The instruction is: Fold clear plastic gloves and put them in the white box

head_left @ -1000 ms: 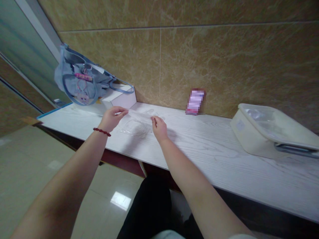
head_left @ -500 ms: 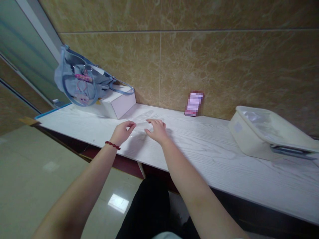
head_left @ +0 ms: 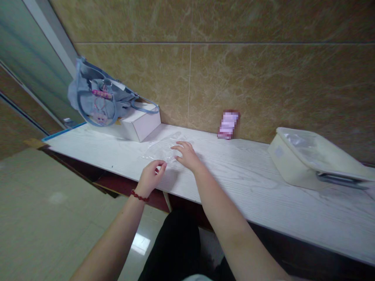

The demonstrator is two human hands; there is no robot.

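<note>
A clear plastic bag lies crumpled and flat on the white wood-grain table. My left hand, with a red bead bracelet at the wrist, pinches the bag's near edge between thumb and fingers. Over the bag's right side rests my right hand, fingers spread and slightly curled. Its fingertips are at the plastic; whether they press on it I cannot tell.
A light blue handbag sits on a white box at the left. A blurred-out phone leans against the tiled wall. A cream plastic bin stands at the right with clear plastic inside.
My left hand has come nearer to me and slightly right, drawing the bag's edge along. More of the bag now shows spread on the table. My right hand has barely moved.
</note>
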